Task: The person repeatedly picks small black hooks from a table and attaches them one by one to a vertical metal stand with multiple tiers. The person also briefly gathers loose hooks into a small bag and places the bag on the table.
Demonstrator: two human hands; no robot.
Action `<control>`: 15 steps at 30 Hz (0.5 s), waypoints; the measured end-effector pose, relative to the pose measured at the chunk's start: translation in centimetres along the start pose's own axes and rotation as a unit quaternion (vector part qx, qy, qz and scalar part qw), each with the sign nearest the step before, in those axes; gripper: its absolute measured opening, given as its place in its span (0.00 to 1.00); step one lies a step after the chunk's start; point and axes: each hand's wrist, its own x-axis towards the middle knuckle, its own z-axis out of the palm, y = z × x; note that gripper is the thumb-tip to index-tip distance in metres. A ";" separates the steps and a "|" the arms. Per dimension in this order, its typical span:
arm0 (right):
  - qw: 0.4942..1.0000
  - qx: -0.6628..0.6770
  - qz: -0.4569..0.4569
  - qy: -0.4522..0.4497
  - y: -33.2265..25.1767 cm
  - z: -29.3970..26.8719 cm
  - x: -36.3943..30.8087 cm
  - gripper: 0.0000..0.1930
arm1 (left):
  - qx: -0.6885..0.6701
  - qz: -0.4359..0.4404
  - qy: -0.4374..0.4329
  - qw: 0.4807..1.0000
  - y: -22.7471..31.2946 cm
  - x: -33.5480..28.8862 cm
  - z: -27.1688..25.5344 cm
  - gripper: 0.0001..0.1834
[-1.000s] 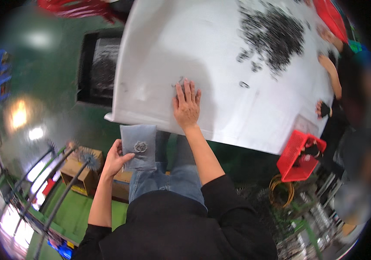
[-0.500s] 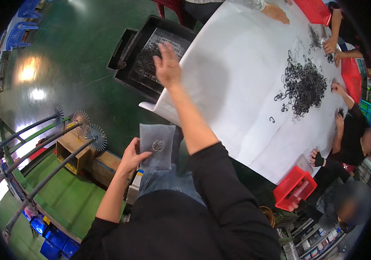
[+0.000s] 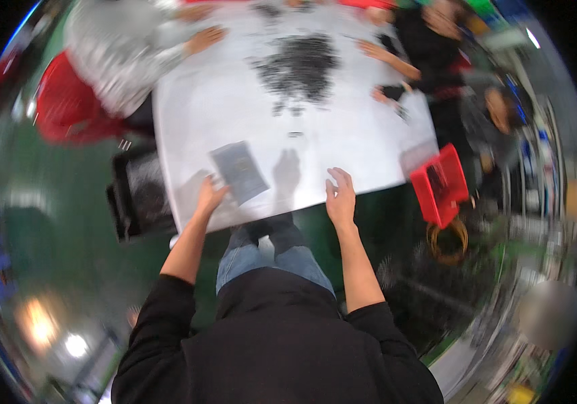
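My left hand (image 3: 211, 195) grips the lower left edge of a flat grey mesh-like pouch (image 3: 240, 172), which is over the near left part of the white-covered table (image 3: 342, 148). Inside, a faint clump of something shows. My right hand (image 3: 341, 195) hovers by the table's near edge with fingers apart and nothing in it. Farther across the table lies a heap of small black hook-shaped pieces (image 3: 298, 67), smeared by motion. A few loose ones lie on its near side.
A black crate (image 3: 143, 188) stands left of the table, below a red chair (image 3: 73, 101) with a person in grey. Other people's hands rest along the far left and right sides. A red basket (image 3: 438, 185) is at the right corner, above a yellow coil (image 3: 447, 241).
My view has swung round to face the table. The pouch in my left hand has come over the tabletop. My right hand has left the black crate for the table's near edge.
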 end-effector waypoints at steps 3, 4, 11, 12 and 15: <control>0.988 -0.012 0.060 0.140 0.5 -6.8 -3.2 0.13 | -0.033 -0.002 -0.062 0.998 -1.8 2.9 0.3 0.43; 0.978 0.023 0.127 0.162 0.6 -8.9 -4.2 0.13 | 0.019 0.018 -0.066 0.997 -2.5 3.7 0.5 0.43; 0.804 -0.203 0.080 0.553 2.9 -29.5 -14.6 0.13 | 0.039 -0.127 -0.126 0.983 -6.7 6.7 -0.5 0.36; 0.765 -0.176 0.077 0.615 2.0 -33.2 -17.6 0.11 | 0.017 -0.140 -0.144 0.980 -7.1 7.0 -0.9 0.36; 0.665 -0.238 0.159 0.690 1.8 -43.5 -25.9 0.18 | 0.069 -0.160 -0.092 0.980 -6.9 7.2 -0.8 0.35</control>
